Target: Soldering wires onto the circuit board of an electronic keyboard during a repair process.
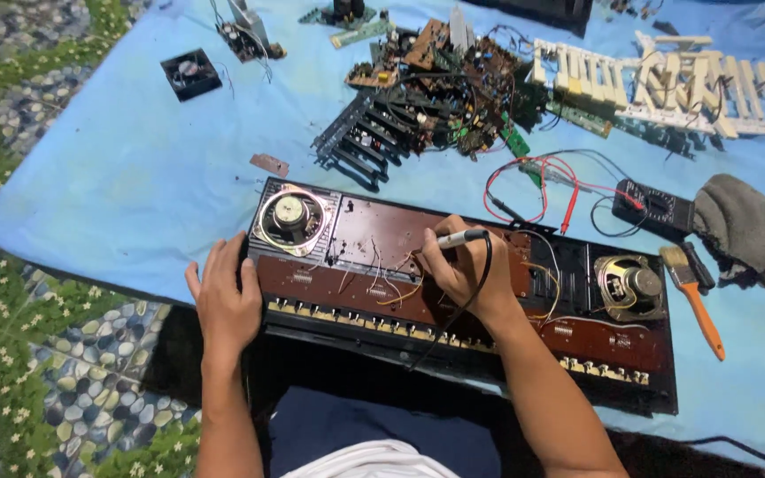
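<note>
An opened keyboard casing (pixel 382 232) lies in front of me on a blue sheet, brown boards and thin wires exposed, with a round speaker at its left end (pixel 289 217) and another at its right end (pixel 632 285). My left hand (pixel 223 296) rests flat on the casing's left front corner, fingers spread, holding nothing. My right hand (pixel 458 265) grips a pen-like corded tool (pixel 462 237), probably a soldering iron, its tip toward the wiring at the casing's middle. Its black cord (pixel 467 305) loops down over my wrist toward me.
A multimeter (pixel 657 208) with red and black leads lies behind the casing on the right, beside a grey cloth (pixel 750 232) and an orange-handled brush (pixel 694 299). Farther back are a heap of circuit boards (pixel 440 84), white key strips (pixel 666 84), a small fan (pixel 191 73).
</note>
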